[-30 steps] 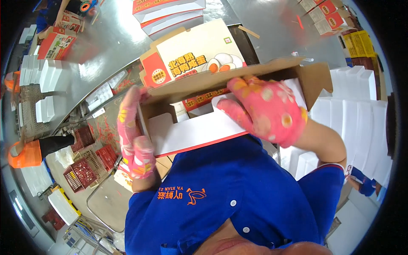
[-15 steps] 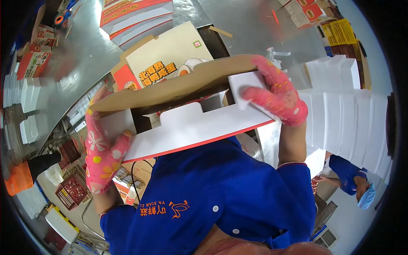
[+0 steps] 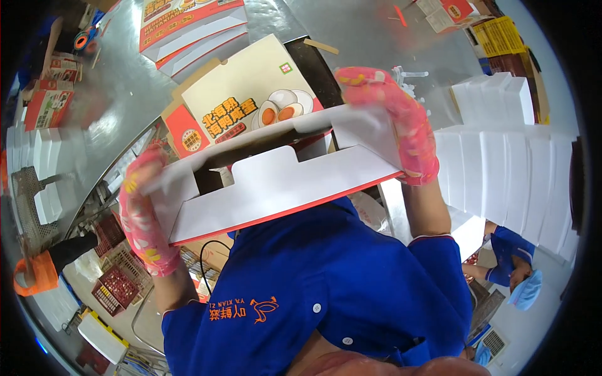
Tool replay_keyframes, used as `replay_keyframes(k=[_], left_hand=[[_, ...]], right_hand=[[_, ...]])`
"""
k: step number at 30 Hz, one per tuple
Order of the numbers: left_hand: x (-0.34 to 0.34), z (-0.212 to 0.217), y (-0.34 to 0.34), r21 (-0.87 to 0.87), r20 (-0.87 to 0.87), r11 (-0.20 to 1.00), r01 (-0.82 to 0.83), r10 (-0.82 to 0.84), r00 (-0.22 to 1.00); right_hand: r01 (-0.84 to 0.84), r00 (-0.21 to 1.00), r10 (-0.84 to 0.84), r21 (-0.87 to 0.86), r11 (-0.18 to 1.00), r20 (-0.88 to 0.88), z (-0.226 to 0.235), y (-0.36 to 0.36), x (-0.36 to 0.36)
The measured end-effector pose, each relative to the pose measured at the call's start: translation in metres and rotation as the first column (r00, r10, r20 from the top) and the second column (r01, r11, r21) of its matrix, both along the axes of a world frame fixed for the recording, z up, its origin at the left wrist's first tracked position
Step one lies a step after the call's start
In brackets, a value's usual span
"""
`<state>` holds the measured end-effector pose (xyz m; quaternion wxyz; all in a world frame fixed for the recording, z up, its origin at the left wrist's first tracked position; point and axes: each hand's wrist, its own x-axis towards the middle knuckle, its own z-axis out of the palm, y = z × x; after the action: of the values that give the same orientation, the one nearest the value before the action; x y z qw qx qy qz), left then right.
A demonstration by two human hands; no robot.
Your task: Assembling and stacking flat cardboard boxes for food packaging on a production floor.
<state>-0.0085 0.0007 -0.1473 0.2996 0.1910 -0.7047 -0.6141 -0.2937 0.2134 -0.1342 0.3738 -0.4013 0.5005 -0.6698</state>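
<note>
An open cardboard box point(image 3: 251, 203), white inside with a red lower edge, is tilted between my two hands in pink patterned gloves. My left hand point(image 3: 147, 216) grips its left end, the blurred fingers curled at the far corner. At the right end my right hand point(image 3: 401, 125) wraps around the corner, its fingers bent over the far flap and its thumb out of sight. A tabbed near flap stands up beside the dark opening. Just beyond lies a cream and red printed box point(image 3: 251, 88) with pictures of cut eggs on its lid.
A shiny metal table point(image 3: 119, 81) spreads ahead, with stacked printed cartons point(image 3: 194, 31) at the far left. White stacked boxes point(image 3: 501, 182) line the right, below a yellow crate point(image 3: 500, 36). A person in blue point(image 3: 511, 254) is at the right; dark red crates point(image 3: 116, 288) stand lower left.
The far brown flap has swung away, showing its white inner side. My right thumb has left the right end flap and my fingers have moved onto the far flap. The left hand shifted slightly left.
</note>
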Motion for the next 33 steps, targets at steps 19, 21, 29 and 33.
replay_keyframes(k=[19, 21, 29, 33], left_hand=[[-0.037, 0.049, 0.003, -0.586, 0.610, 0.754, 0.295, 0.171, 0.774], [-0.023, 0.032, 0.001, -0.194, 0.332, 0.975, -0.107, 0.168, 0.928], [0.012, 0.064, -0.010, 0.211, 0.489, 0.975, -0.066, -0.047, 0.871], [-0.020, 0.084, -0.062, -0.221, 0.055, 0.960, -0.172, 0.188, 0.981]], right_hand=[[0.157, 0.423, 0.415, 0.517, 0.842, -0.805, 0.046, -0.024, 0.006], [0.217, 0.508, 0.270, 0.425, 0.879, -0.818, 0.036, -0.009, -0.005], [0.093, 0.936, 0.110, 0.535, 0.840, -0.335, 0.065, 0.003, -0.003], [0.240, 0.810, -0.145, 0.097, 0.966, -0.568, 0.094, -0.050, -0.011]])
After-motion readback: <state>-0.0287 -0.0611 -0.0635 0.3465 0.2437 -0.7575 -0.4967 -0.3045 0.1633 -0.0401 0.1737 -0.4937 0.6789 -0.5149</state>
